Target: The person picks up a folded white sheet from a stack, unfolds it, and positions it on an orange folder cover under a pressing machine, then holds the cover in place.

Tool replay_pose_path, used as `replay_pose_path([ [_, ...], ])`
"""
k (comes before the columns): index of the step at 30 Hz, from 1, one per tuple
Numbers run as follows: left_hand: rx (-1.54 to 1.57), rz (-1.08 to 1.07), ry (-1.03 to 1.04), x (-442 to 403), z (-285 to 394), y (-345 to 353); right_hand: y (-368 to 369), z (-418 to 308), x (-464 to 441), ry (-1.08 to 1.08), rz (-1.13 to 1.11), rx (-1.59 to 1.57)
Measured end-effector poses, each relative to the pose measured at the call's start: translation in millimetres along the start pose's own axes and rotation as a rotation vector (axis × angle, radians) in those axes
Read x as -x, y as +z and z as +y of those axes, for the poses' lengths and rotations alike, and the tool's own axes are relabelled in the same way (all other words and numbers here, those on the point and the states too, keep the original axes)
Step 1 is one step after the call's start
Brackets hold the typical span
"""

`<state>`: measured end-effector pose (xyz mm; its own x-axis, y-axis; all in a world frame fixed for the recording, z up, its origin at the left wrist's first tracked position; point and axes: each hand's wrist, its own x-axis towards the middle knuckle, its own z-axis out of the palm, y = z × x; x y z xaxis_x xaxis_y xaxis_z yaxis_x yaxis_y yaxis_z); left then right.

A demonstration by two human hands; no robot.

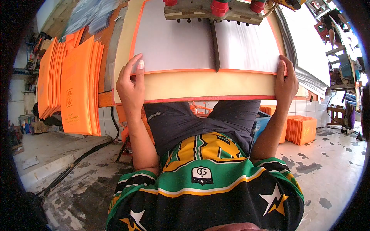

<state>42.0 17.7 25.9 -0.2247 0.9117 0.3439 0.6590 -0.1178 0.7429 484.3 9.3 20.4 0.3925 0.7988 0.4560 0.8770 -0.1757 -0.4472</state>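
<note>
An orange-edged folder (173, 70) lies spread open on a cream board (208, 84), with whitish clear sheets over both halves. My left hand (131, 84) holds its left edge near the front corner, thumb and forefinger closed there. At the opposite front corner, my right hand (287, 79) has its thumb and forefinger closed on the right edge. Above the far part of the folder sits a metal machine head (212, 13) with red fittings. A dark narrow bar (216, 46) runs along the folder's middle.
Stacked orange folders (81, 84) hang over the table's left side, near clear plastic sheets (90, 15). A thick pile of white sheets (308, 50) lies on the right. More orange folders (301, 130) stand on the floor. A black cable (73, 165) crosses the floor at left.
</note>
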Motion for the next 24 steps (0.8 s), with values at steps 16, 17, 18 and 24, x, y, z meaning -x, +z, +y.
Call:
replay_pose_path([
  [16,-0.008,0.030,0.042,0.3,-1.9,0.5,1.9,2.9,0.0,0.009,0.002,0.025],
  [17,0.016,-0.007,-0.021,0.4,-0.1,-0.5,2.1,3.2,0.2,0.008,0.003,0.023],
  [18,0.016,-0.007,-0.021,0.4,0.0,-0.6,2.3,3.3,0.2,0.008,0.003,0.023],
  [24,0.013,-0.006,-0.001,0.2,0.6,-0.5,2.2,3.6,0.2,0.007,0.006,0.025],
])
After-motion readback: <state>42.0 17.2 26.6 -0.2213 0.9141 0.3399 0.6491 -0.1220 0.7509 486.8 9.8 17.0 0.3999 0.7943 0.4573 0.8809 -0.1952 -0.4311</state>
